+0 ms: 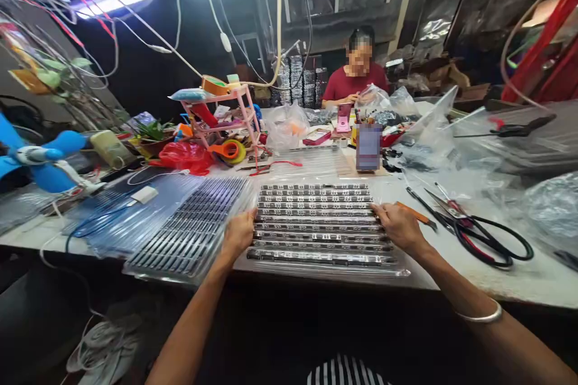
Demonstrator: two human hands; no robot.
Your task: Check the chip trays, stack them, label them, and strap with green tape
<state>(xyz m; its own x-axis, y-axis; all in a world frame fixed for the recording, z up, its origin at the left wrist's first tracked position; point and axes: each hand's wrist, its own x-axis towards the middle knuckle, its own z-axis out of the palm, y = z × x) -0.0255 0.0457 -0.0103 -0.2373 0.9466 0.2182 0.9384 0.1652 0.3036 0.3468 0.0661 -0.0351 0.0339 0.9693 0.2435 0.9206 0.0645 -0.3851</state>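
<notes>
Plastic tray (323, 271), its slim dark contents (316, 227) hard to identify.

Pale desk (519, 283), cluttered. Clear tray of dark strips (323, 227) lay front-centre; from it, filled trays (192, 222) sat at 9 o'clock, pink rack (247, 109) at 11, black-handled scissors (465, 218) at 3.

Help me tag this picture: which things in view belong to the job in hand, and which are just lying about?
Job in hand:
clear tray of dark strips, held at its sides by the left hand and right hand
similar pack to its left, probably

Apparently lying about:
black-handled scissors
orange-handled tool
blue fan
red plastic bag
</notes>
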